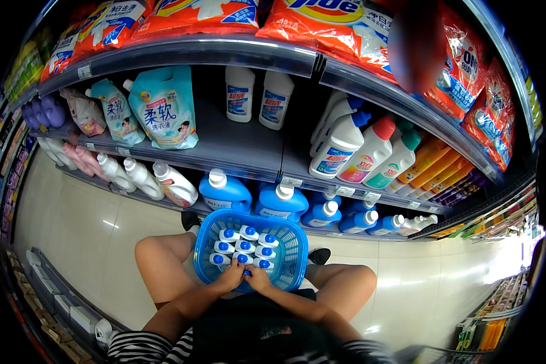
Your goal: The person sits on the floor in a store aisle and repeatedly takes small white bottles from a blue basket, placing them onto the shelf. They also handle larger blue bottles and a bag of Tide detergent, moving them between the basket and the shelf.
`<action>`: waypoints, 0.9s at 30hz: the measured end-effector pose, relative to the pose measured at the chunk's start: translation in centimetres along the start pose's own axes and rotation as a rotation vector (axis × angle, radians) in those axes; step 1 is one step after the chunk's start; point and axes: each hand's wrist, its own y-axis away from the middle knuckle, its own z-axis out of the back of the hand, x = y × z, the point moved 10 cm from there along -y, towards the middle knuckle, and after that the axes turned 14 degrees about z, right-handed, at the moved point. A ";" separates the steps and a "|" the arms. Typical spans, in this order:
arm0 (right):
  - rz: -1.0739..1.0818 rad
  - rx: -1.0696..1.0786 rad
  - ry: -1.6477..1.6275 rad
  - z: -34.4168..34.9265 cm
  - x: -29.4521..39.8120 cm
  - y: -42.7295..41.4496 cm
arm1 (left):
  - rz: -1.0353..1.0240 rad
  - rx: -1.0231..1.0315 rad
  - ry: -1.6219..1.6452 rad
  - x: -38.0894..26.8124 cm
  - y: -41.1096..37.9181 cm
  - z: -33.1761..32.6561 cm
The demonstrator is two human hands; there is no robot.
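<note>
A blue plastic shopping basket (pixel 295 259) stands between my bent legs, in front of the lower shelf. Inside it, several white bottles with blue caps (pixel 245 246) stand upright in close rows. My left hand (pixel 231 276) and my right hand (pixel 258 278) meet at the basket's near side. Both close around one more blue-capped bottle (pixel 247 273), of which only the cap shows between my fingers. My hands hide the body of that bottle.
Ahead, the middle shelf (pixel 236 145) holds white cleaner bottles (pixel 336 145) and teal laundry pouches (pixel 166 109). Large blue jugs (pixel 280 200) line the bottom shelf close to the basket. Tide powder bags (pixel 318 27) lie above. Another shelf (pixel 59 291) runs behind me on the left.
</note>
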 end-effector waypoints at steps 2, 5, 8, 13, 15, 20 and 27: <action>0.040 0.002 -0.004 -0.9 -0.8 0.0 | 0.019 0.019 -0.010 0.3 0.0 -0.6; 0.021 -0.027 -0.008 -1.3 -1.7 0.1 | 0.065 0.066 -0.011 0.3 -0.5 -0.7; -0.011 0.046 0.007 -1.5 -1.8 -0.3 | 0.100 0.128 -0.058 0.2 -0.6 -0.5; 0.044 0.189 0.122 0.2 0.1 -2.4 | 0.108 0.323 -0.294 0.7 -2.1 -1.2; 0.058 0.183 0.140 4.7 2.8 -4.7 | 0.062 0.502 -0.415 -1.0 -2.8 1.2; 0.434 -0.413 -0.027 26.0 17.2 -12.3 | -0.219 0.141 0.071 -14.4 -6.0 23.5; 0.441 -0.742 0.444 43.4 25.4 -26.4 | -0.376 -0.797 0.191 -27.7 -12.1 49.5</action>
